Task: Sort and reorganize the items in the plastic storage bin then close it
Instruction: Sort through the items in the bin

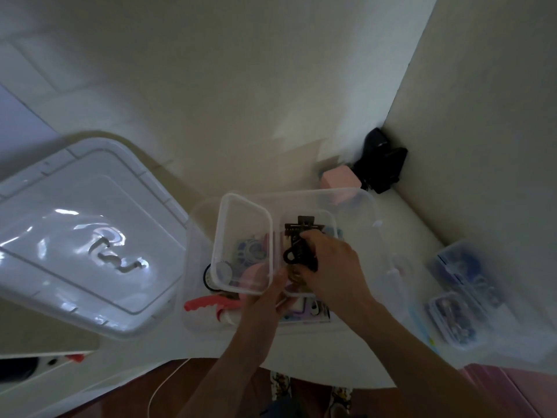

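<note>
Right hand (328,267) clamps what looks like a black hair clip (300,251) directly over the small tub (304,251); left hand (265,300) pinches the neighbouring tub's (241,242) near rim.

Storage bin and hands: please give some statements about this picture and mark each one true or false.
1. The right hand grips a black clip. True.
2. The lid is closed on the bin. False: the lid lies off the bin, to its left.
3. The left hand touches a small clear tub. True.
4. The red tool is in the right hand. False: it lies in the bin, near its left front corner.
5. Small boxes lie to the right of the bin. True.
</note>
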The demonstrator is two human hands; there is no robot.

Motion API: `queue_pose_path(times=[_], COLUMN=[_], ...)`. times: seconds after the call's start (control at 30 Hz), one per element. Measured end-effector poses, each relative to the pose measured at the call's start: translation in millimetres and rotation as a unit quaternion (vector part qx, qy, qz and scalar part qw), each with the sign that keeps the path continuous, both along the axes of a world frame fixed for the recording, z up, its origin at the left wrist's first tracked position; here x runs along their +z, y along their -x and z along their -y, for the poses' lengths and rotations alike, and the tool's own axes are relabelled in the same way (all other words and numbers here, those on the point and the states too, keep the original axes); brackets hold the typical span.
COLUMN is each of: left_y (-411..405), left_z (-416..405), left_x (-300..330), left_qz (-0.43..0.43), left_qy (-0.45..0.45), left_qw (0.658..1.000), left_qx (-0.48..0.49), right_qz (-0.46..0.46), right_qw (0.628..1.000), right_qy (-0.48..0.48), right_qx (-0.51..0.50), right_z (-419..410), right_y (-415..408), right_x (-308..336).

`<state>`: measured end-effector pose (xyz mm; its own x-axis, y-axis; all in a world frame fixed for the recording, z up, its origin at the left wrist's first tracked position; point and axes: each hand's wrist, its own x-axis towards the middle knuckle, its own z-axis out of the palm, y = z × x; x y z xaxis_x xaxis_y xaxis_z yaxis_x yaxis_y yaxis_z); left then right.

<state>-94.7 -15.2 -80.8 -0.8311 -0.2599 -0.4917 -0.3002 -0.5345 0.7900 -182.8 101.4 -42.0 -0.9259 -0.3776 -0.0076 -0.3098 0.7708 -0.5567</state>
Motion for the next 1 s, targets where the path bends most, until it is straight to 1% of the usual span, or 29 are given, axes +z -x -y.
queue_pose_path(times=[0.27, 0.47, 0.53, 0.57, 0.6, 0.67, 0.73, 0.8, 0.87, 1.0], left_y=[1, 1, 1, 1, 1, 1, 2, 2, 2, 1], left_z=[-3, -1, 0, 0, 1, 1, 1, -1, -2, -4], left_x=[2, 3, 4, 4, 4, 3, 3, 2, 0, -4], left_qz=[0.001, 0.003, -0.001, -0.002, -0.002, -0.001, -0.002, 0.001, 0.007, 0.015], left_qy=[0.013, 0.009, 0.004, 0.0, -0.001, 0.0, 0.005, 0.006, 0.002, 0.011], left_qw=[1.0, 1.0, 1.0, 1.0, 1.0, 1.0, 1.0, 1.0, 1.0, 1.0], left_qx=[-0.002, -0.01, -0.008, -0.006, -0.002, 0.002, 0.001, 0.004, 0.002, -0.011], right_qz=[-0.005, 0.076, 0.089, 0.09, 0.089, 0.102, 0.099, 0.084, 0.093, 0.131], right_qw=[0.996, 0.986, 0.981, 0.983, 0.988, 0.994, 0.989, 0.976, 0.957, 0.917], right_qy=[0.037, 0.113, 0.139, 0.135, 0.113, 0.045, -0.018, -0.083, -0.139, -0.228], right_qx=[-0.085, -0.094, -0.097, -0.088, -0.063, 0.021, 0.104, 0.181, 0.237, 0.3], right_z=[-2, -11, -23, -29, -35, -41, -41, -36, -29, -21], right_y=[-7, 7, 19, 25, 30, 37, 42, 44, 44, 48], right_x=[0, 10, 19, 24, 29, 40, 47, 47, 45, 42])
